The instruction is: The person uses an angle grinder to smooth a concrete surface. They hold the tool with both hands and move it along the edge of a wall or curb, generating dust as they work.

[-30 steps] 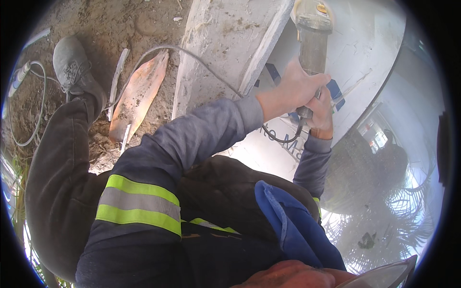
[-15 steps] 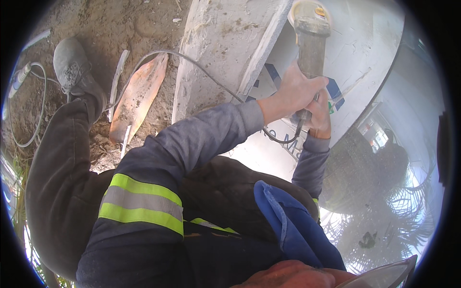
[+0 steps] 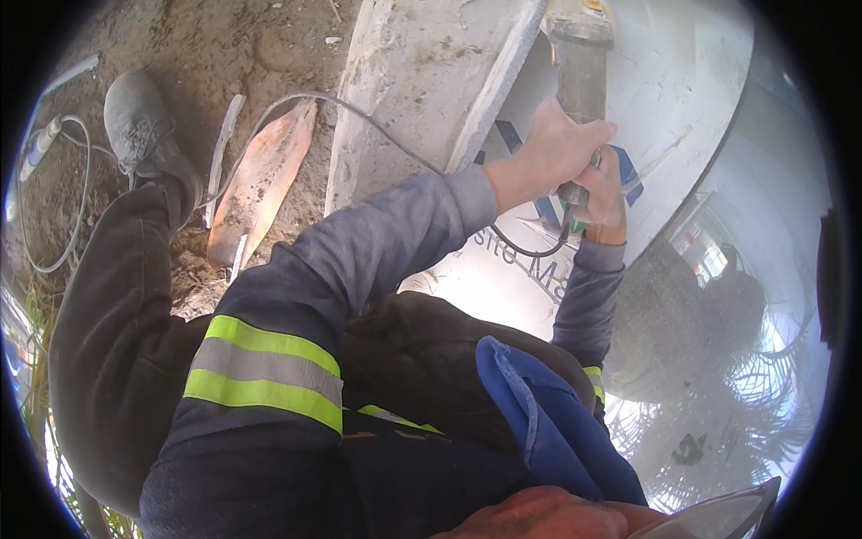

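A dusty, dark-bodied angle grinder (image 3: 582,81) points away from me at the upper right, its head partly cut off by the edge of the view. My left hand (image 3: 558,148) is wrapped round the grinder's body. Just behind it, my right hand (image 3: 607,193) closes round the rear end, where the grey cord (image 3: 391,136) comes out and loops back across to the left. Beneath both hands lies a white panel (image 3: 669,99) with blue shapes and dark lettering. Pale dust hazes the area about the grinder's head, so whether its disc touches anything cannot be made out.
A pale, rough slab (image 3: 404,81) lies left of the panel. On the dirt are an orange-brown board (image 3: 265,180), thin white strips (image 3: 224,148) and a cable connector (image 3: 40,148). My shoe (image 3: 139,126) rests nearby. A curved, see-through sheet (image 3: 718,314) spans the right side.
The grinder's head has shifted slightly away, toward the upper edge. My right hand has moved a little up and to the right; both hands keep their hold.
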A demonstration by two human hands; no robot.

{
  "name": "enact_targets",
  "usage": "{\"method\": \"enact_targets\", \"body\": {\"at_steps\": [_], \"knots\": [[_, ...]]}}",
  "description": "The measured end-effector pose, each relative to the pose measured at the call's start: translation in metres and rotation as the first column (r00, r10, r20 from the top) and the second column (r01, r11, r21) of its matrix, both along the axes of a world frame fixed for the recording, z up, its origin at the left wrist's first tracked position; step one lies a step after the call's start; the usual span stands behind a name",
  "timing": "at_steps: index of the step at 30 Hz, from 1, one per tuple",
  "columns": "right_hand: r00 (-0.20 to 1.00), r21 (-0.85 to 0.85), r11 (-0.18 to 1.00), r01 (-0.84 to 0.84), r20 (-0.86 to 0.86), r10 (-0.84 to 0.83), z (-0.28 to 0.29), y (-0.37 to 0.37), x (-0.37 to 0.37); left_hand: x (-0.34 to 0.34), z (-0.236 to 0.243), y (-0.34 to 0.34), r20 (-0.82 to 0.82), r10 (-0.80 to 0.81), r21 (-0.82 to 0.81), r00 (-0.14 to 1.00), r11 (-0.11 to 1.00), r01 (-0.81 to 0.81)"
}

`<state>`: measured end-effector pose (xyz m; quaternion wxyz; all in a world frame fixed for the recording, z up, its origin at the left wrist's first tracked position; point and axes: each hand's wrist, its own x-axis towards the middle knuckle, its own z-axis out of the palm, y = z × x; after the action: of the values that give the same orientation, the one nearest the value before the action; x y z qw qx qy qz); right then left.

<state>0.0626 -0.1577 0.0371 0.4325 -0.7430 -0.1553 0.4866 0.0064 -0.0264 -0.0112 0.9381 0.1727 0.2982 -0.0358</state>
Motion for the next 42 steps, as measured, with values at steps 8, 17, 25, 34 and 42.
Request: {"method": "enact_targets", "body": {"at_steps": [8, 17, 25, 34, 42], "knots": [[0.939, -0.13, 0.96, 0.249, -0.212, -0.272, 0.002, 0.03, 0.012, 0.013, -0.005, 0.02, -0.069, -0.082, -0.038, 0.994, 0.996, 0.08], [0.956, -0.149, 0.963, 0.224, -0.159, -0.247, 0.006, 0.015, -0.003, -0.002, -0.002, 0.004, -0.033, -0.041, 0.031, 0.999, 0.999, 0.042], [0.935, -0.143, 0.936, 0.323, -0.106, -0.339, 0.009, 0.001, -0.023, -0.016, 0.012, -0.005, -0.051, -0.008, 0.044, 0.999, 0.999, 0.01], [0.964, -0.135, 0.967, 0.218, -0.123, -0.234, 0.011, 0.012, -0.013, -0.01, 0.008, 0.007, -0.021, -0.057, -0.021, 0.998, 0.998, 0.056], [0.948, -0.156, 0.951, 0.267, -0.136, -0.288, 0.013, 0.021, -0.018, -0.012, 0.004, 0.005, -0.032, -0.034, 0.015, 0.999, 0.999, 0.035]]}}
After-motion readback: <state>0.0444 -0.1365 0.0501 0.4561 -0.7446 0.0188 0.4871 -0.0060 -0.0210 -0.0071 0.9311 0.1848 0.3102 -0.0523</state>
